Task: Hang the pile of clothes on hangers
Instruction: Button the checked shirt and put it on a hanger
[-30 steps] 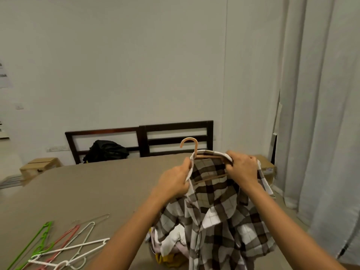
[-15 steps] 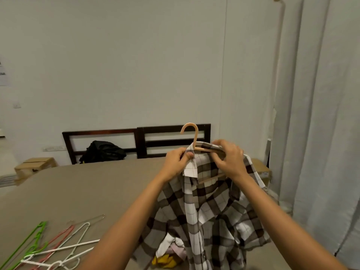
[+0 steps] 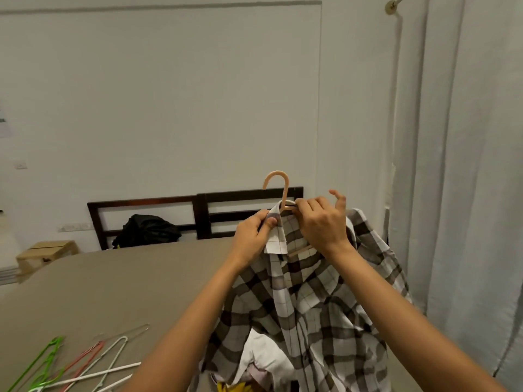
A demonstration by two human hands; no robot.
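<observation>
Up above the surface [image 3: 113, 278], the plaid shirt [image 3: 311, 295] is going onto the peach hanger [image 3: 278, 183]!
Left grip [image 3: 253, 234] pinches the collar edge, and right grip [image 3: 322, 222] pinches fabric at the hanger's neck, little finger lifted. The shirt hangs in the air over the pile of clothes [image 3: 263, 360], draped but with the collar not yet settled. By my read this one's nearly done, while the pile and spare hangers [image 3: 85, 366] say plenty remains.

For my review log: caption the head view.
Left hand and right hand pinch plaid shirt collar around peach hanger.
</observation>
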